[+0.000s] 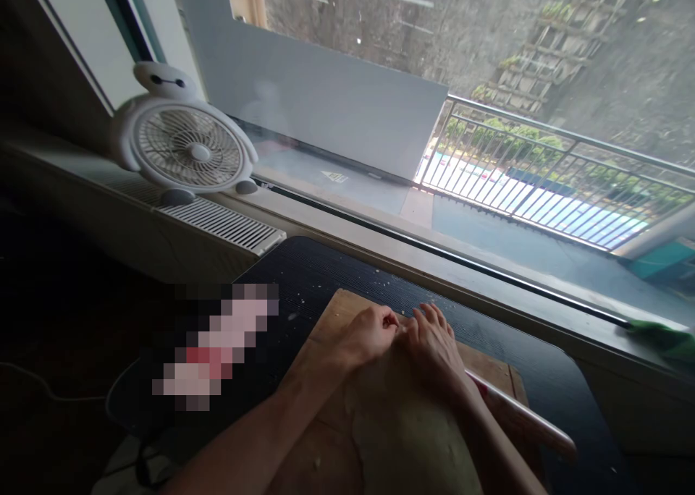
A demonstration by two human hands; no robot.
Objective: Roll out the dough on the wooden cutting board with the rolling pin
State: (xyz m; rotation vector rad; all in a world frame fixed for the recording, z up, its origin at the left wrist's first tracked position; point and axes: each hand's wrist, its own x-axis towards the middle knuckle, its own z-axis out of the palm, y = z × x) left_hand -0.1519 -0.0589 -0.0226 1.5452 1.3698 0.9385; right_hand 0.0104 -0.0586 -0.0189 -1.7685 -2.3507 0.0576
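Now left hand (pixel 373 332) curls, grip hard to tell, right hand (pixel 433 339) spreads, maybe working far dough (pixel 402 415); next needs gentleness

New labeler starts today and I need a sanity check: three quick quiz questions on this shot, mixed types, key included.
1. True or false: the rolling pin lies to the right of the dough sheet.
2. Which item stands at the upper left? (a) kettle (b) white fan (c) desk lamp
3. Where are the left hand and right hand?

Key:
1. True.
2. b.
3. Close together at the far end of the dough sheet, above the wooden board.
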